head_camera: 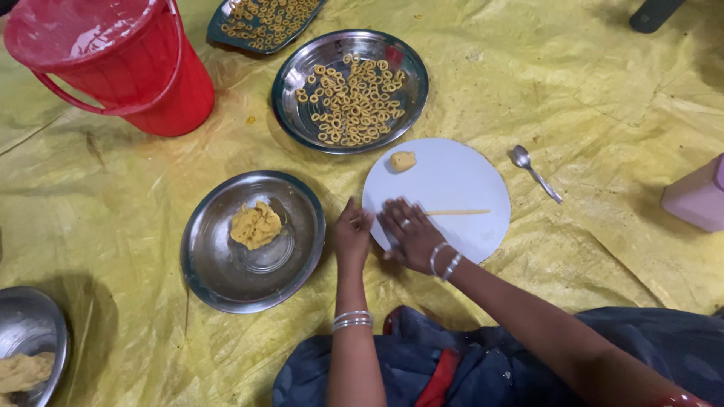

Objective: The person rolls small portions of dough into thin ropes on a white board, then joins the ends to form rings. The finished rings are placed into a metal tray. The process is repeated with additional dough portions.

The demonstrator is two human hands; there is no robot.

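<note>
Yellow plastic sheeting point(573, 90) covers the floor, wrinkled and spotted, and everything is laid out on it. Dead centre sits a round white board point(452, 177), and both hands are working at its near edge. The right hand point(409, 235) lies palm down on the board, fingers point(392, 215) stretched flat and together, gripping nothing, just pressing on the end of a thin dough strand point(457, 212) that runs out to the right across the board. The left hand point(351, 235) rests just beside it at the board's left rim, fingers loosely curled with the tips touching the edge; whether there is anything under them I cannot tell. Bangles show on both wrists.

At the far side of the board lies a small dough lump point(402, 160). Left of the hands, a steel plate point(219, 264) carries a heap of yellow dough point(256, 224). Beyond the board, a second steel plate point(302, 124) is full of little dough rings point(351, 98), and a dark tray point(219, 34) at the top edge holds more of them. Top left, a red bucket point(170, 90) with a handle. A steel spoon point(534, 172) lies right of the board, a pink container point(697, 197) pokes in at the right edge, and another steel bowl point(30, 320) with dough sits bottom left.
</note>
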